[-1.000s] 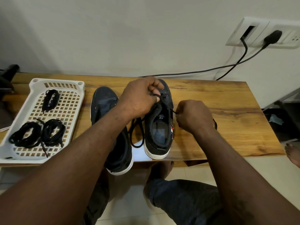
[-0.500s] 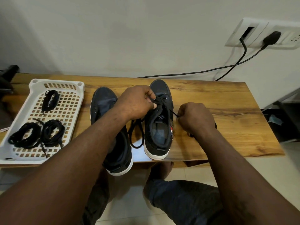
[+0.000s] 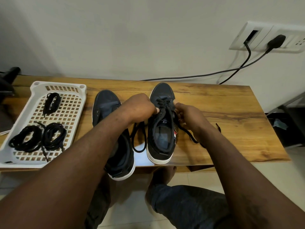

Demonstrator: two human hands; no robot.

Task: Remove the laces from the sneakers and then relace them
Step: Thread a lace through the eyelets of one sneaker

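Two dark sneakers with white soles stand on the wooden table. The right sneaker [image 3: 162, 129] has a black lace [image 3: 163, 104] crossing its upper eyelets. My left hand [image 3: 140, 108] grips the left side of this shoe at the eyelets, thumb against the lace. My right hand [image 3: 188, 115] pinches the lace at the shoe's right eyelets. Loose lace loops hang on both sides, one between the shoes [image 3: 139, 139], one to the right [image 3: 189, 134]. The left sneaker [image 3: 105, 104] has no lace and lies partly under my left forearm, its heel over the table edge.
A white perforated tray [image 3: 72, 103] at the table's left holds three bundles of black laces [image 3: 38, 138]. Black cables [image 3: 189, 77] run from a wall socket [image 3: 267, 37] behind the table. My knee and bare foot [image 3: 163, 176] are below the front edge.
My left hand moved down from the toe area to the shoe's left eyelets. My right hand shifted back in against the shoe's right side, and the crossed lace near the toe is now uncovered.
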